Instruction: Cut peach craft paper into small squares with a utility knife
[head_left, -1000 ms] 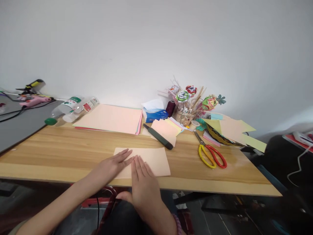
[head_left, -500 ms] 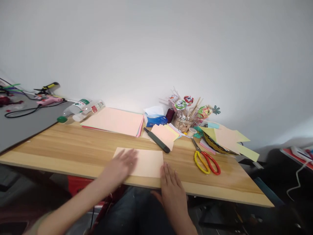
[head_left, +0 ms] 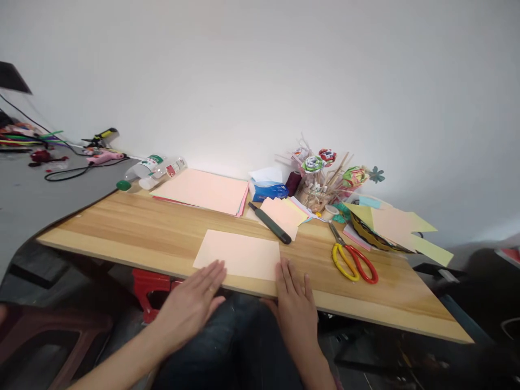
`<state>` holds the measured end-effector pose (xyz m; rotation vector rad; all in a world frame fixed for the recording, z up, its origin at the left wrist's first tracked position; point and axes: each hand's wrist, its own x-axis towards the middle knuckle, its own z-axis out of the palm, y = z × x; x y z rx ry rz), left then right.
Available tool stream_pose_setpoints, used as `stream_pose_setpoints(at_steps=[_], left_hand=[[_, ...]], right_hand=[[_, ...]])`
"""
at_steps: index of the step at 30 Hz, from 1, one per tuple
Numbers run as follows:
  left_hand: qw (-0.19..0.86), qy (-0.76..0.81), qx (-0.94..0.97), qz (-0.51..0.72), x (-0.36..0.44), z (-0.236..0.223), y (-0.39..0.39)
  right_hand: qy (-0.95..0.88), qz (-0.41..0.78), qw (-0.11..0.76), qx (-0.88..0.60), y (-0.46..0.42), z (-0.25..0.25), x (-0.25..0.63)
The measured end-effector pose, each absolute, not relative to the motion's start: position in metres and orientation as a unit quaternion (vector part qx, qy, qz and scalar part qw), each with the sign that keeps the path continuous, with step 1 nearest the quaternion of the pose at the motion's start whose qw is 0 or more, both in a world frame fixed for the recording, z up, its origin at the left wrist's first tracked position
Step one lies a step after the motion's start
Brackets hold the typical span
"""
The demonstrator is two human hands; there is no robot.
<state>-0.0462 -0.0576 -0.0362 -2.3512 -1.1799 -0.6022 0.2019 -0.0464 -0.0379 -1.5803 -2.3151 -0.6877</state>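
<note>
A pale pink paper rectangle (head_left: 239, 253) lies flat near the front edge of the wooden table (head_left: 134, 227). My left hand (head_left: 195, 295) rests its outstretched fingers on the paper's near edge, toward the left end. At the paper's near right corner, my right hand (head_left: 294, 298) lies with fingers extended, touching the corner and the tabletop. Neither hand grips anything. Behind the paper, a dark green utility knife (head_left: 270, 223) lies slanted, partly over a fan of small pink and yellow paper pieces (head_left: 284, 214).
Scissors (head_left: 352, 260) with yellow and red handles lie to the right. Further back are a stack of large pink sheets (head_left: 203, 189), a blue tissue pack (head_left: 268, 191), paper flowers (head_left: 314, 163) and a paper-filled basket (head_left: 365, 232). Two plastic bottles (head_left: 148, 168) lie at the back left.
My right hand moved from the paper's middle to its right end. My left hand slid back to the near edge. The view shifted, showing more of the left side.
</note>
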Motion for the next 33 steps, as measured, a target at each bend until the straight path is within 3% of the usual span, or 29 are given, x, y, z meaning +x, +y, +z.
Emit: stream_pose_setpoints(at_steps=[6, 16, 20, 26, 33], left_hand=[[0.228, -0.447, -0.835, -0.226, -0.093, -0.038, -0.059], [0.234, -0.439, -0.837, -0.228, -0.092, -0.041, -0.059], [0.269, -0.452, -0.822, -0.220, -0.091, -0.039, -0.061], [0.247, -0.474, -0.816, -0.219, -0.091, -0.039, -0.061], [0.219, -0.478, -0.810, -0.258, -0.100, -0.043, -0.058]], right_hand=[[-0.788, -0.226, 0.122, -0.559, -0.049, -0.032, 0.201], [-0.870, -0.157, 0.264, -0.387, -0.057, -0.041, 0.080], [-0.851, -0.163, 0.286, -0.410, -0.058, -0.042, 0.109], [-0.823, -0.214, 0.233, -0.472, -0.066, -0.025, 0.189], [-0.826, -0.265, 0.236, -0.439, -0.060, -0.037, 0.208]])
